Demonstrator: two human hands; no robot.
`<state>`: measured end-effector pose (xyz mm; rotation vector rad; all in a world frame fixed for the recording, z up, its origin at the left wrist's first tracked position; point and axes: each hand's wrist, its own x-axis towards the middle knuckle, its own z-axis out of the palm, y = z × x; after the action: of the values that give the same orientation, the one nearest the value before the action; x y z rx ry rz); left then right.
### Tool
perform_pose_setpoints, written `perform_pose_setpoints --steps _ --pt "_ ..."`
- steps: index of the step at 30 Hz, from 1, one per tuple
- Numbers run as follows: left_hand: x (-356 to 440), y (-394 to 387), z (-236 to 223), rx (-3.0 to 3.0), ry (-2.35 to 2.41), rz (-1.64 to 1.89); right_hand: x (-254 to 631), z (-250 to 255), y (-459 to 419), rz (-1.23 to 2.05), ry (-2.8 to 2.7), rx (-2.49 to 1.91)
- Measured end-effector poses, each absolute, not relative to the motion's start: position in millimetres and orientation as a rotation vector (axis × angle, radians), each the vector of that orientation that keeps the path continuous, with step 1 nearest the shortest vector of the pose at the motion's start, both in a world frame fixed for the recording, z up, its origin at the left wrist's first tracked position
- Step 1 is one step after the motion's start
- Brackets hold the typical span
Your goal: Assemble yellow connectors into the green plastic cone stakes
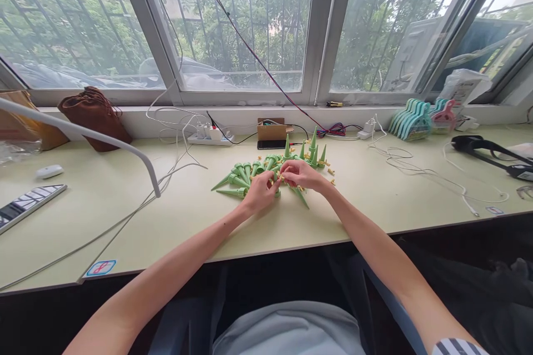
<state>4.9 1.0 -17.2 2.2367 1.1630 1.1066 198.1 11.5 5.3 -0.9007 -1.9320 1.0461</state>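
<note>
In the middle of the table, my left hand (260,193) has its fingers closed on a green plastic watering spike (277,193), most of which the hand hides. Close against it, my right hand (303,174) pinches a small yellow plastic piece (281,177) at the spike. Left of the hands several more green spikes (238,179) lie fanned out, pointed ends outward. Behind my right hand, several green cones (313,147) stand point up. Small yellow pieces (330,171) are scattered among and beside them.
A phone (272,144) and small cardboard box (271,131) stand behind the pile. White cables (400,158) run across both sides of the table. A lamp arm (141,158) reaches in at left. Teal hangers (410,119) and black goggles (491,155) sit at right.
</note>
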Motion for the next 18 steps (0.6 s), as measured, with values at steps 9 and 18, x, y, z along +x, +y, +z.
perform_pose_setpoints --steps 9,18 --pt "4.1 2.0 -17.7 2.218 1.176 1.091 204.6 10.1 8.5 1.030 -2.049 -0.836" --pt "4.2 -1.5 -14.0 2.258 1.160 0.986 200.1 4.9 10.1 0.836 -2.006 -0.971"
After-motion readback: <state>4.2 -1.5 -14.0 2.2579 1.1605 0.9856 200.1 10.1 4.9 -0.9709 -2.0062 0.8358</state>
